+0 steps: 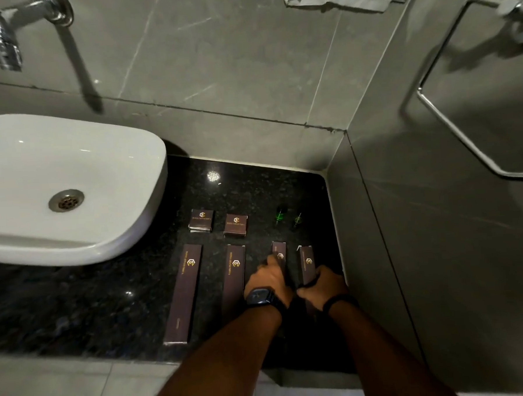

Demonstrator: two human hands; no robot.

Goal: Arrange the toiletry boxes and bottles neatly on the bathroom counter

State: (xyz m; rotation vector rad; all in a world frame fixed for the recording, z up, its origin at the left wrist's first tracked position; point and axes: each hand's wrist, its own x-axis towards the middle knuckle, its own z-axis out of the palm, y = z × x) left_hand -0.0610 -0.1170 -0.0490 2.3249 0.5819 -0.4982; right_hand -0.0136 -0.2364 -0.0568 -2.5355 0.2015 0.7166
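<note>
On the dark speckled granite surface [114,302], between the white basin [71,183] and the grey tiled side wall [407,220], the toiletries lie in two rows. At the back are two small square boxes [201,220] [236,225] side by side, and to their right two small green bottles [281,212] [298,218], standing close together near the wall. In front run four long slim boxes, roughly parallel: the leftmost long box [185,292], the second long box [235,275], the third long box [280,254] and the fourth long box [306,262].

The left hand [267,280], with a dark watch [261,296] on its wrist, lies over the near part of the third long box, fingers curled against it; it looks to be pressing or pinching the box, though the grip itself is hidden. The right hand [322,285], wearing a dark band [340,301], closes around the near end of the fourth long box.

These cartons are probably light, thin card, stiff enough to slide along the polished stone but easy to dent if squeezed. Holding them by the long edges near one end, and nudging, not lifting, should keep them straight. The bottles look small and tippy; they are best taken by the body, upright. The last two long boxes appear to be the step in hand, with spacing nearly even already.
</note>
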